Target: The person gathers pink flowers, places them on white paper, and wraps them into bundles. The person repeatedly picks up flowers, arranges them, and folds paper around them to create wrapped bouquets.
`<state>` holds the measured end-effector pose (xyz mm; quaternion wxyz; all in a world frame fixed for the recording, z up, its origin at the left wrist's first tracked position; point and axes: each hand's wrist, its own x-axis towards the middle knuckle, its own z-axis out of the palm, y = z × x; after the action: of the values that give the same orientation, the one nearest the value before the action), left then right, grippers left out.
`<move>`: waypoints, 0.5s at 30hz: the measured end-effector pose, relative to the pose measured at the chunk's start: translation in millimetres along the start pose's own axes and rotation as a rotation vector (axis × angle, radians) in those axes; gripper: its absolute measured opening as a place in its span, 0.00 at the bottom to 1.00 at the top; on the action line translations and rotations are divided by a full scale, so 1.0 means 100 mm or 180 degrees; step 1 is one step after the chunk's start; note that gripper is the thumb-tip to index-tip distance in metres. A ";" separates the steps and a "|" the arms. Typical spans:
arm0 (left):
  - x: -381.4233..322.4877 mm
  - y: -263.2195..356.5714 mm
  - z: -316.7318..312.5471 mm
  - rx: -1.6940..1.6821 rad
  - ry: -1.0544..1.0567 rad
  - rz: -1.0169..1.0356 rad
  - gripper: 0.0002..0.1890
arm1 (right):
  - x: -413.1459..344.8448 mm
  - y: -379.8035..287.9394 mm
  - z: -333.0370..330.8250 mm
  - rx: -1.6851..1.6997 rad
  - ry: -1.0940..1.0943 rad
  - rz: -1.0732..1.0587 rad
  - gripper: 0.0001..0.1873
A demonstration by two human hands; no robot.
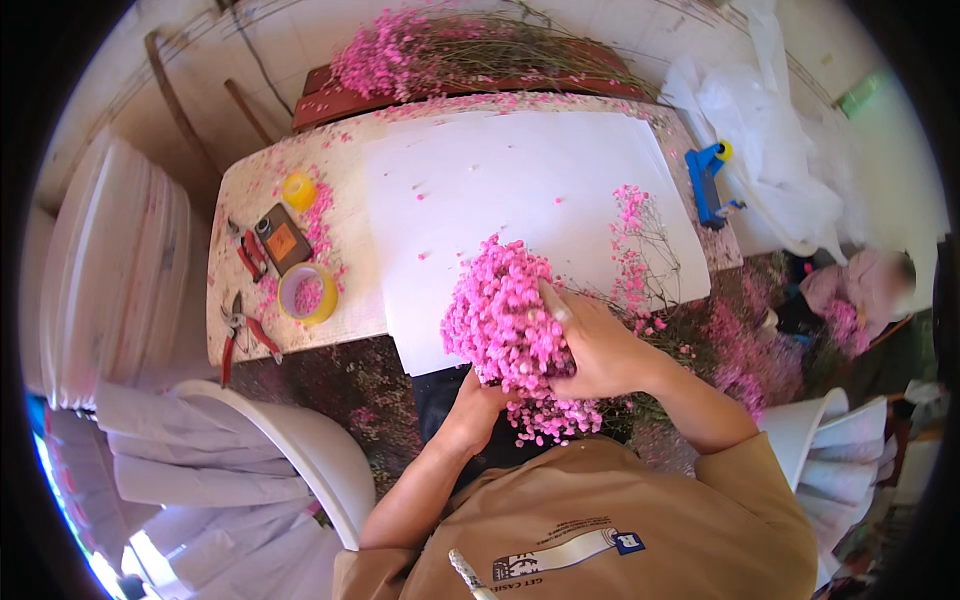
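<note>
A dense bunch of pink baby's-breath flowers (499, 315) is held upright in front of my chest, over the near edge of the paper. My right hand (604, 345) wraps its right side, with something white around one finger. My left hand (472, 412) grips it low on the left, and its fingers are partly hidden beneath the blossoms. Stems trail off to the right behind my right hand. White paper sheets (480, 172) cover much of the table, and a few loose pink sprigs (630, 240) lie on their right side.
Left on the table (247, 180) are red-handled pruning shears (251, 326), a second pair (251, 255), a dark box (283, 238) and tape rolls (307, 294). Right is a blue tape dispenser (703, 184). Flowers (405, 56) lie behind. A person (847, 292) sits at right; white bins (330, 442) flank me.
</note>
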<state>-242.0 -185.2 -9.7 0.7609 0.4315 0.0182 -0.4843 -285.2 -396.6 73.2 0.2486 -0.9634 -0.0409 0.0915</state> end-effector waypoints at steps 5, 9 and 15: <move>0.08 0.07 0.32 0.0368 -0.0112 0.0135 0.31 | -0.30 -0.19 0.09 -0.0573 0.0074 0.0449 0.72; 0.37 0.01 0.24 0.0829 -0.0162 0.0034 0.28 | -0.15 0.10 0.38 -0.0373 0.0943 0.0525 0.73; 0.29 0.40 0.63 0.2685 -0.0662 0.0120 0.24 | -0.27 0.73 -0.16 0.0876 0.1411 0.0656 0.59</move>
<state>-221.2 -242.1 42.0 0.5244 0.6538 -0.2660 -0.4762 -306.3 -471.1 56.1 0.3693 -0.9162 0.1255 -0.0919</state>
